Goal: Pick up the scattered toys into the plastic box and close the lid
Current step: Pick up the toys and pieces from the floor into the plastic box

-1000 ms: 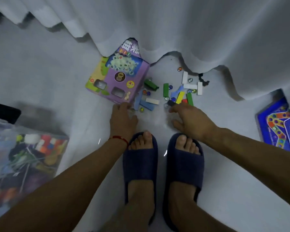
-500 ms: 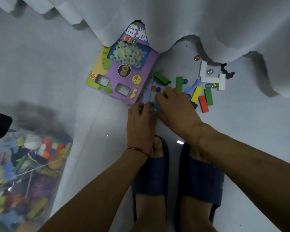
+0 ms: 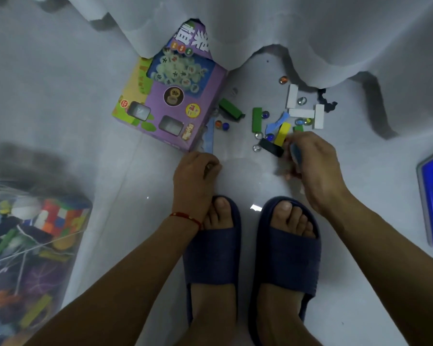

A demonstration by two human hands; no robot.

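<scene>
Right hand curled around a blue piece beside the black block; left hand loosely fisted, contents not discernible. Best gathered in handfuls, marbles cupped against rolling. Plastic box well apart, far left, lid off.

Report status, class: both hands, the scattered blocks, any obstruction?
Left hand curled shut, contents hidden. Right hand gripping blue piece. Blocks, marbles still scattered; plastic box open. Purple game box alongside.

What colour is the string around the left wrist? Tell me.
Red: the string shows best in the head view, the only one.
</scene>
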